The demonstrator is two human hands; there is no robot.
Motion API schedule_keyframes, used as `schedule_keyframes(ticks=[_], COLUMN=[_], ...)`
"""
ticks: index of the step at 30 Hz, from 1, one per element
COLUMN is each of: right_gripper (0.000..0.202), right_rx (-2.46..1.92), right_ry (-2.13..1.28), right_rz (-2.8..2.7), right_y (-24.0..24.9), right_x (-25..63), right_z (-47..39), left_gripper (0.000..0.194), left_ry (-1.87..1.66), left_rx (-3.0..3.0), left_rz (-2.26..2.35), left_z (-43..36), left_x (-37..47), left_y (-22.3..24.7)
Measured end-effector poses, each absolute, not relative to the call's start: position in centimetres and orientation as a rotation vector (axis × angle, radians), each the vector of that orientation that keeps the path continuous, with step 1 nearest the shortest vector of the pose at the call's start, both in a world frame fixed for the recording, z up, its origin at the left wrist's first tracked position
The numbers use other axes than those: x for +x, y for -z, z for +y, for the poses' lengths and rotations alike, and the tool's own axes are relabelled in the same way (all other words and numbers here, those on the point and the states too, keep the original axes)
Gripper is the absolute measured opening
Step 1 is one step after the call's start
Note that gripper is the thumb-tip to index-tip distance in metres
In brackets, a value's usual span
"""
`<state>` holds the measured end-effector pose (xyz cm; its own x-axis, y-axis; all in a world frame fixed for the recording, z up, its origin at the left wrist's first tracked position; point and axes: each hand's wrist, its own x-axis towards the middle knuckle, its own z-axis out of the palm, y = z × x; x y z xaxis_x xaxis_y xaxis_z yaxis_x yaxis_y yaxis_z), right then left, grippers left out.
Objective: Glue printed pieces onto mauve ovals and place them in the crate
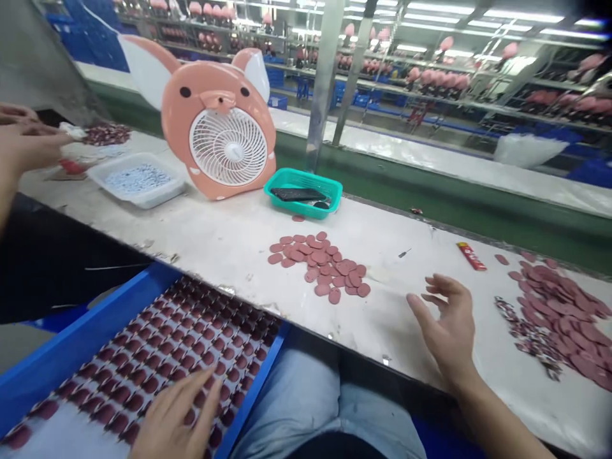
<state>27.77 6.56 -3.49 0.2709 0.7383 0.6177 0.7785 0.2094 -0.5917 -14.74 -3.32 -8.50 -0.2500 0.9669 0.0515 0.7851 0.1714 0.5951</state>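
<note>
My left hand (176,417) is over the near right part of a blue crate (102,306), its fingers stretched out above rows of small dark red oval pieces (179,325) laid on white sheeting. Whether its fingertips touch the pieces cannot be made out. Over the white tabletop, my right hand (447,322) is held with thumb and fingers apart and nothing between them. A loose pile of flat reddish oval discs (325,261) lies to its left. On its right are a larger heap of such discs (568,312) and a cluster of small shiny bits (526,335).
A pink animal-shaped fan (179,134) stands at the back beside a white tray (157,197) of small pale pieces. The green basket (306,209) holds dark items. A red wrapper (472,256) lies on the right. Another person's hands (33,143) work at far left.
</note>
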Motion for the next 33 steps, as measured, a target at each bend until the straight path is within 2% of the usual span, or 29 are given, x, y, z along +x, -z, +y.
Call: schedule_keyframes(ticks=[2, 4, 8, 11, 16, 18, 20, 23, 25, 29, 33], right_gripper=[0.063, 0.061, 0.043, 0.033, 0.035, 0.034, 0.034, 0.032, 0.032, 0.025, 0.022], right_rx=[-1.599, -1.642, -1.752, -1.905, -2.154, -2.221, -2.268, -2.296, -2.286, -2.174, -1.958], right_ry=[-0.068, -0.155, -0.142, -0.096, -0.112, -0.138, -0.168, -0.206, -0.242, -0.463, -0.736], right_rz=[-1.444, -1.452, -1.416, -1.381, -1.299, -1.277, -1.273, -1.296, -1.333, -1.542, -1.777], right_y=[4.0, 4.1, 2.8, 0.9, -0.8, -1.1, -1.5, -2.2, -2.3, -1.1, 0.5], right_x=[29.1, 30.4, 34.3, 38.6, 43.7, 44.5, 45.1, 45.5, 45.1, 42.4, 38.7], right_z=[7.8, 8.9, 13.5, 19.3, 28.2, 30.1, 30.9, 30.5, 29.3, 23.7, 15.8], left_gripper=[0.037, 0.044, 0.032, 0.027, 0.02, 0.022, 0.033, 0.048, 0.048, 0.032, 0.008], left_ry=[-0.918, -0.823, -0.623, -0.487, -0.372, -0.433, -0.6, -0.881, -0.994, -1.031, -1.053], left_rx=[1.936, 2.044, 2.099, 2.074, 1.98, 1.854, 1.652, 1.246, 0.932, 0.429, 0.279], left_rz=[1.963, 1.89, 1.791, 1.783, 1.762, 1.684, 1.603, 1.523, 1.418, 1.218, 1.104], left_z=[2.2, 7.4, 14.3, 16.3, 17.1, 17.0, 16.5, 14.8, 13.4, 11.0, 9.2], left_x=[-10.0, -5.7, -0.6, 0.3, -0.2, -0.6, -1.0, -1.5, -1.6, -1.6, -1.4], left_y=[5.3, 2.7, 0.4, 0.5, 1.2, 1.5, 1.7, 1.4, 1.0, -0.1, -0.9])
